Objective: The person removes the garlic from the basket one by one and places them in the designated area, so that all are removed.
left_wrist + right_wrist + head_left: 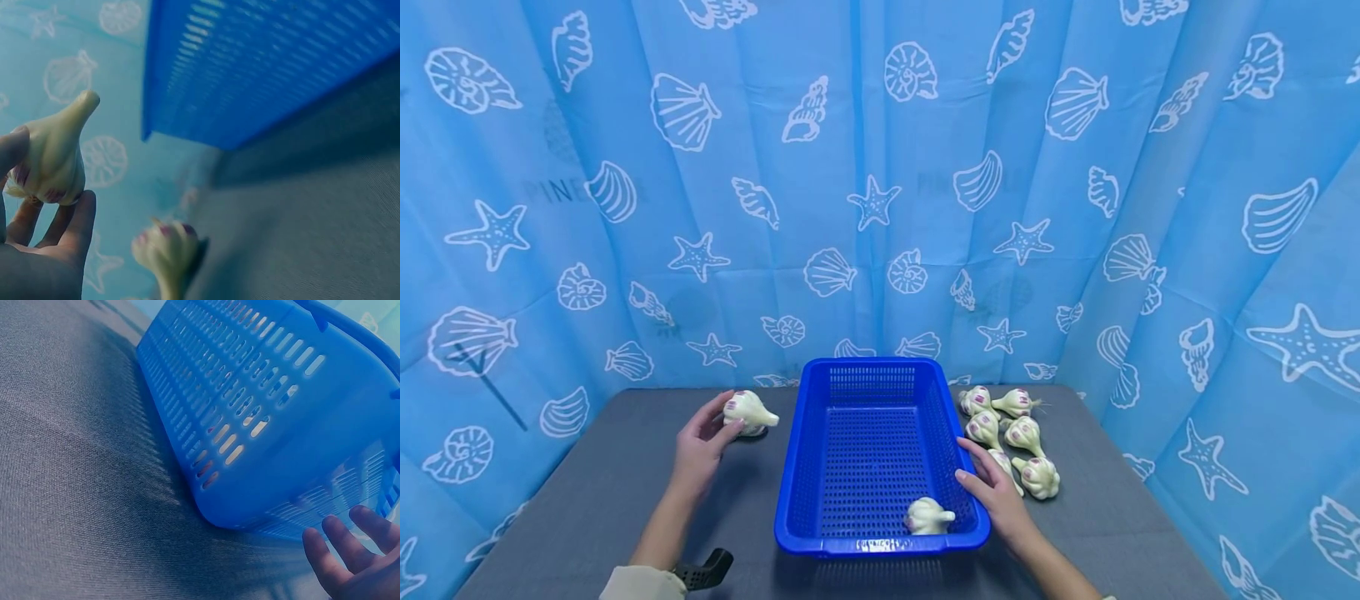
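Observation:
My left hand (700, 442) holds a garlic bulb (747, 412) to the left of the basket, thumb and fingers around its root end. A second garlic bulb (165, 249) lies on the table below it, seen in the left wrist view and mostly hidden in the head view. The blue plastic basket (797, 467) stands in the middle, with one garlic bulb (927, 517) in its near right corner. Its right rim has my right hand (1000, 496) resting against it, with fingers loosely extended in the right wrist view.
Several garlic bulbs (1024, 434) lie in a group right of the basket, beyond my right hand. A grey cloth (1120, 533) covers the table. Blue curtains with shell prints (872, 200) hang behind and at both sides.

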`<move>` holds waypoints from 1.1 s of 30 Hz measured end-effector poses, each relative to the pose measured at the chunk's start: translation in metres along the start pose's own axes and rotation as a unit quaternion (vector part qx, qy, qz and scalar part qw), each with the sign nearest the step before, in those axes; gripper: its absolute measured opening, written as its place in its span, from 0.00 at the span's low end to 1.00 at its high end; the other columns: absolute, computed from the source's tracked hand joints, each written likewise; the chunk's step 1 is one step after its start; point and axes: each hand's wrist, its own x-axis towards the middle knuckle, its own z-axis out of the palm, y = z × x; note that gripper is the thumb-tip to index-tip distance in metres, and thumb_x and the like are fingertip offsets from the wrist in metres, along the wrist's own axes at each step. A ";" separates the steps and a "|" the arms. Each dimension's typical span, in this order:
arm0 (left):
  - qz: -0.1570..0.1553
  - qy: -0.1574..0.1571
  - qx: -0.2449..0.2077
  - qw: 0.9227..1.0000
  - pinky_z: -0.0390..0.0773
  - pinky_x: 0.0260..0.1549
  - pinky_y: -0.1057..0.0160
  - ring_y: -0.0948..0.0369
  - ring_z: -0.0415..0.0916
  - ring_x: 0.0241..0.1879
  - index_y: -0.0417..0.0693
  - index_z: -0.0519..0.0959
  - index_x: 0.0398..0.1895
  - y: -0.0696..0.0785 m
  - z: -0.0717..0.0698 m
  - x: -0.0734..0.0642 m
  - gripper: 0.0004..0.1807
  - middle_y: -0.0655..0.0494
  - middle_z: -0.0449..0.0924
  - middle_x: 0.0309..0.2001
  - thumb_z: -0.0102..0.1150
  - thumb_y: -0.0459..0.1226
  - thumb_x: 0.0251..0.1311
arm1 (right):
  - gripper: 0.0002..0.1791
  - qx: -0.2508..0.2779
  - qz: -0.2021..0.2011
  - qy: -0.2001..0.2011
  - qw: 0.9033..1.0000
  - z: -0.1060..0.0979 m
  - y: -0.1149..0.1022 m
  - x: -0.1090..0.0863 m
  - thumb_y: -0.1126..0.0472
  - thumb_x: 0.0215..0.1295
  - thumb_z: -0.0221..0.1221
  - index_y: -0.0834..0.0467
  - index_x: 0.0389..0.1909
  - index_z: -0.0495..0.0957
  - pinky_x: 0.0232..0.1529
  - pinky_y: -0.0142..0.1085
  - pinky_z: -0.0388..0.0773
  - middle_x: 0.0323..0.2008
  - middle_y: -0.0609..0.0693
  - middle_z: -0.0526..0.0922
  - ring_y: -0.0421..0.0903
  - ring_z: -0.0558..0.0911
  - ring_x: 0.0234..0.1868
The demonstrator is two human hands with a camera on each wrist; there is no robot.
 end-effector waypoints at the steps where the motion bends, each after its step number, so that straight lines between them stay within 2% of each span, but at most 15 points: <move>1: -0.005 -0.002 -0.003 1.000 0.74 0.47 0.75 0.56 0.68 0.59 0.39 0.68 0.67 -0.004 -0.001 -0.001 0.27 0.45 0.67 0.63 0.60 0.34 0.65 | 0.27 0.000 0.000 0.001 1.000 0.000 0.000 0.000 0.68 0.69 0.54 0.63 0.68 0.64 0.47 0.41 0.80 0.61 0.69 0.71 0.59 0.74 0.58; 11: -0.025 -0.016 0.007 1.000 0.76 0.44 0.75 0.68 0.72 0.52 0.34 0.68 0.65 -0.034 -0.008 -0.009 0.27 0.38 0.67 0.61 0.60 0.32 0.65 | 0.27 -0.001 0.001 -0.001 1.000 0.000 0.001 0.000 0.68 0.69 0.54 0.63 0.68 0.64 0.48 0.44 0.79 0.62 0.68 0.70 0.60 0.73 0.59; 17: -0.070 -0.038 0.029 0.996 0.75 0.45 0.75 0.53 0.67 0.59 0.38 0.68 0.67 -0.049 -0.016 -0.008 0.28 0.40 0.66 0.63 0.61 0.36 0.64 | 0.27 -0.006 0.004 0.000 1.000 0.000 0.001 0.000 0.67 0.69 0.54 0.62 0.69 0.65 0.48 0.46 0.80 0.62 0.69 0.70 0.63 0.73 0.59; 19: -0.077 -0.045 0.033 0.995 0.74 0.45 0.75 0.53 0.67 0.59 0.38 0.68 0.67 -0.054 -0.019 -0.007 0.29 0.40 0.67 0.63 0.62 0.36 0.64 | 0.27 -0.001 0.004 0.001 1.000 0.000 0.001 0.000 0.67 0.69 0.54 0.62 0.69 0.64 0.47 0.48 0.80 0.62 0.69 0.70 0.63 0.74 0.58; 22: -0.072 -0.049 0.050 0.995 0.73 0.46 0.77 0.62 0.69 0.56 0.38 0.69 0.66 -0.061 -0.023 -0.004 0.28 0.39 0.69 0.63 0.63 0.36 0.63 | 0.27 0.005 0.003 0.002 1.000 0.000 0.000 0.000 0.68 0.69 0.54 0.63 0.68 0.64 0.46 0.48 0.80 0.61 0.69 0.71 0.63 0.75 0.57; 25: -0.049 -0.053 0.076 0.995 0.70 0.46 0.78 0.71 0.71 0.51 0.37 0.71 0.64 -0.067 -0.027 -0.002 0.28 0.37 0.71 0.61 0.64 0.36 0.62 | 0.27 0.006 0.003 0.003 1.000 0.000 0.000 0.000 0.68 0.68 0.54 0.63 0.68 0.65 0.46 0.48 0.81 0.60 0.69 0.72 0.62 0.75 0.57; 27: -0.042 -0.057 0.090 0.993 0.69 0.46 0.79 0.73 0.70 0.50 0.37 0.71 0.64 -0.069 -0.029 -0.001 0.28 0.38 0.72 0.61 0.64 0.37 0.62 | 0.27 0.007 0.003 0.002 1.000 0.000 0.000 0.000 0.68 0.68 0.54 0.63 0.68 0.65 0.46 0.48 0.80 0.60 0.70 0.72 0.63 0.75 0.56; 29: -0.042 -0.066 0.105 0.991 0.69 0.46 0.79 0.72 0.70 0.52 0.38 0.71 0.65 -0.070 -0.031 0.000 0.28 0.39 0.71 0.62 0.63 0.39 0.63 | 0.27 0.007 0.004 0.002 1.000 0.000 0.000 0.000 0.68 0.68 0.54 0.63 0.68 0.65 0.46 0.48 0.80 0.60 0.70 0.72 0.63 0.75 0.57; 33: -0.050 -0.079 0.118 0.989 0.68 0.46 0.79 0.60 0.69 0.58 0.40 0.70 0.66 -0.072 -0.035 0.003 0.29 0.40 0.69 0.64 0.63 0.40 0.63 | 0.27 0.003 0.004 0.000 1.000 0.000 0.001 0.000 0.67 0.69 0.55 0.63 0.68 0.65 0.46 0.48 0.80 0.61 0.70 0.71 0.63 0.75 0.57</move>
